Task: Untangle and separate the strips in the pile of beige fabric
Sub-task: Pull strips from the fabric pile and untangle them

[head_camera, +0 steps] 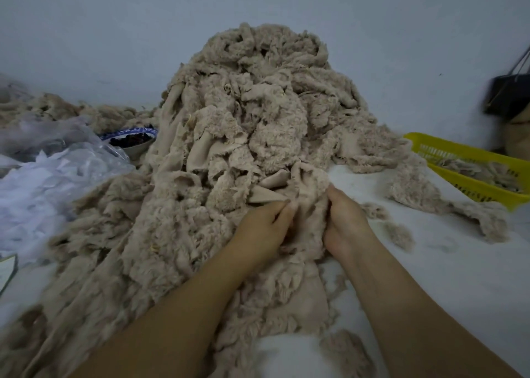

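Plastic sheeting (pixel 43 182): crumpled at your far left, a patterned bowl (pixel 129 133) just behind it.
Pile of beige fabric (pixel 258 105): heaped centre, against the wall — spilling toward you.
Left hand (pixel 262 225): pinches a fleecy strip (pixel 309 205) at the pile's near edge.
Right hand (pixel 345 220): grips the same strip, just beside.
Yellow basket (pixel 459 148): far right — scraps inside.

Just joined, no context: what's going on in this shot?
A person is working through a big pile of beige fabric strips on a white surface. Both hands are at its near edge on one fleecy strip: the left hand pinches it, and the right hand grips it with fingers buried in the fleece. Most of the pile looks tangled. A yellow basket at right holds a few strips; plastic bags and a bowl sit at left.
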{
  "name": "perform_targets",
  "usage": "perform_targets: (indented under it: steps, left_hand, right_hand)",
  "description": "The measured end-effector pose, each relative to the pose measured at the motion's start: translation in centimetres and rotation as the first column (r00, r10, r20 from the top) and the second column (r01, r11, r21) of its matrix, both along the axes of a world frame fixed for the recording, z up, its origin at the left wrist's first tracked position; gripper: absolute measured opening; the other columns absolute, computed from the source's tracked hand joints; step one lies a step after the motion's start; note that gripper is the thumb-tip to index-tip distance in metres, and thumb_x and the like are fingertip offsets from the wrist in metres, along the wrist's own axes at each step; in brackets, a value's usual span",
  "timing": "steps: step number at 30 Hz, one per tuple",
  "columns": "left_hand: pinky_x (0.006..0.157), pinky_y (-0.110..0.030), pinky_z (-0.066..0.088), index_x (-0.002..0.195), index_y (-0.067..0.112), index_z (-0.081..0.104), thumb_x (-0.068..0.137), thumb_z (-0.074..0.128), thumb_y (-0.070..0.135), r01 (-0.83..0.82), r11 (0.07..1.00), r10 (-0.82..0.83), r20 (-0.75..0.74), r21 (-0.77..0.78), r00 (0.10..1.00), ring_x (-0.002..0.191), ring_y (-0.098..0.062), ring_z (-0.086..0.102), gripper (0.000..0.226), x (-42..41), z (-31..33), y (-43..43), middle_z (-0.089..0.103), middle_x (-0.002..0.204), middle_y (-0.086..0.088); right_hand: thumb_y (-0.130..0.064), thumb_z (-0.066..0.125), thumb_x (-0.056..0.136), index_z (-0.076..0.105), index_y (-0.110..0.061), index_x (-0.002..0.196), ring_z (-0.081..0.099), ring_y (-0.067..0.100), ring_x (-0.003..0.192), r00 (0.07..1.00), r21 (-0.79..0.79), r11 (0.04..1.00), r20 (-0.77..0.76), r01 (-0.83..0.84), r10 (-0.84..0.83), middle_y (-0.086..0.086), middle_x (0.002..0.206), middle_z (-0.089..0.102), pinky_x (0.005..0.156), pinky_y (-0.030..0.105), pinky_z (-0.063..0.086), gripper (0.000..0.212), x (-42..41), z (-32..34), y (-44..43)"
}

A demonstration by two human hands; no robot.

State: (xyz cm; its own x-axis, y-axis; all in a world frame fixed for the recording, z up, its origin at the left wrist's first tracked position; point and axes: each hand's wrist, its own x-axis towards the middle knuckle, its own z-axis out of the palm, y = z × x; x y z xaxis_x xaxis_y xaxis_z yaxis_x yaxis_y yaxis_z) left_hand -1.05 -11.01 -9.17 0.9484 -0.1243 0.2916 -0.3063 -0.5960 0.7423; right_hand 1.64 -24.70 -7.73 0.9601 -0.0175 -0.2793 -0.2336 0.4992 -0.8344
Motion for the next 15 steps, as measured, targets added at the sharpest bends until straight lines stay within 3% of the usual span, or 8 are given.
perform_targets:
  steps: [2, 6, 8, 11, 13, 15]
  left_hand:
    - [0.066, -0.032, 0.050, 0.074, 0.021, 0.060, 0.102, 0.044, 0.042, -0.068, 0.997, 0.066, -0.080, -0.025, 0.995, 0.068, -0.008, 0.061, 0.039, 0.4, -0.2, 0.4, 0.067, 0.075, 0.005]
    - [0.079, -0.026, 0.042, 0.112, 0.028, 0.059, 0.099, 0.047, 0.049, -0.131, 0.991, 0.131, -0.014, 0.008, 0.991, 0.099, -0.006, 0.056, 0.028, 0.7, -0.1, 0.2, 0.058, 0.114, 0.012]
    - [0.075, -0.023, 0.044, 0.110, 0.030, 0.062, 0.097, 0.047, 0.054, -0.092, 0.988, 0.081, -0.093, -0.121, 0.992, 0.092, -0.006, 0.058, 0.031, 0.7, 0.1, 0.3, 0.062, 0.103, 0.014]
    - [0.052, -0.013, 0.044, 0.087, 0.036, 0.071, 0.095, 0.052, 0.055, -0.045, 0.895, -0.055, -0.210, -0.444, 0.976, 0.058, -0.002, 0.056, 0.028, 0.2, 0.6, 0.6, 0.059, 0.060, 0.016]
    - [0.050, -0.012, 0.044, 0.085, 0.045, 0.074, 0.095, 0.057, 0.047, -0.027, 0.852, -0.094, -0.205, -0.523, 0.974, 0.056, 0.003, 0.056, 0.019, 0.1, 0.6, 0.8, 0.062, 0.062, 0.018]
    - [0.055, -0.012, 0.046, 0.089, 0.043, 0.076, 0.096, 0.060, 0.040, -0.024, 0.802, -0.116, -0.195, -0.597, 0.974, 0.063, 0.003, 0.060, 0.018, 0.3, 0.6, 0.9, 0.068, 0.070, 0.017]
  right_hand:
    - [-0.029, 0.044, 0.104, 0.070, -0.005, 0.114, 0.073, 0.032, 0.095, 1.000, -0.013, 1.000, 0.008, 0.006, -0.006, 0.018, 0.103, 0.075, 0.088, 0.048, 0.058, 0.037, 0.1, -0.2, 0.1]
    - [-0.030, 0.044, 0.104, 0.070, -0.005, 0.108, 0.075, 0.028, 0.081, 1.000, -0.008, 1.000, 0.012, -0.015, 0.015, 0.016, 0.094, 0.076, 0.067, 0.039, 0.062, 0.037, -0.2, -0.1, 0.4]
    - [-0.028, 0.045, 0.104, 0.071, -0.005, 0.109, 0.074, 0.030, 0.090, 0.999, -0.064, 0.998, 0.035, -0.023, 0.025, 0.016, 0.097, 0.076, 0.076, 0.042, 0.062, 0.035, -0.2, -0.4, 0.5]
    - [-0.041, 0.047, 0.102, 0.072, -0.009, 0.111, 0.072, 0.028, 0.098, 0.997, -0.195, 0.981, 0.074, -0.017, 0.032, 0.011, 0.098, 0.076, 0.093, 0.045, 0.056, 0.041, -0.4, -0.7, 0.8]
    - [-0.061, 0.046, 0.096, 0.069, -0.017, 0.116, 0.071, 0.018, 0.099, 0.991, -0.298, 0.954, 0.112, -0.041, 0.078, 0.003, 0.104, 0.075, 0.090, 0.038, 0.055, 0.054, -0.7, -0.8, 1.4]
    - [-0.067, 0.048, 0.091, 0.061, -0.027, 0.117, 0.069, 0.005, 0.096, 0.971, -0.424, 0.903, 0.181, -0.064, 0.154, -0.010, 0.105, 0.071, 0.081, 0.025, 0.056, 0.050, -1.0, -1.1, 2.0]
